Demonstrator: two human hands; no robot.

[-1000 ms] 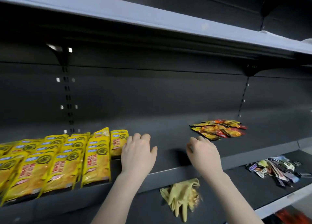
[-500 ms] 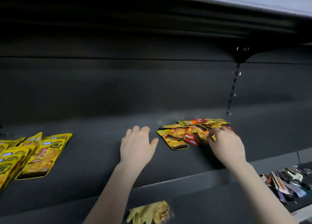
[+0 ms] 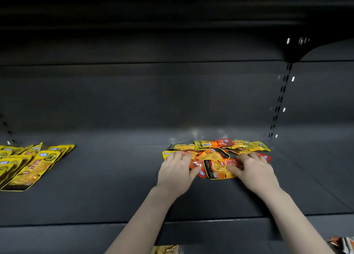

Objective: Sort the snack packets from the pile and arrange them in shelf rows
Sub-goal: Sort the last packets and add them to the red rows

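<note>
**Matt metal, glossy foil**

From my feed, the shelf point(image 3: 115, 186) looks like dark painted metal, smooth and matt, with a faint sheen far back. The slotted upright point(image 3: 278, 104) at far right reads as the same metal. The pile of orange-red packets point(image 3: 216, 154) and the yellow packets point(image 3: 28, 165) at left look like glossy plastic film, crinkled, catching light.
</note>
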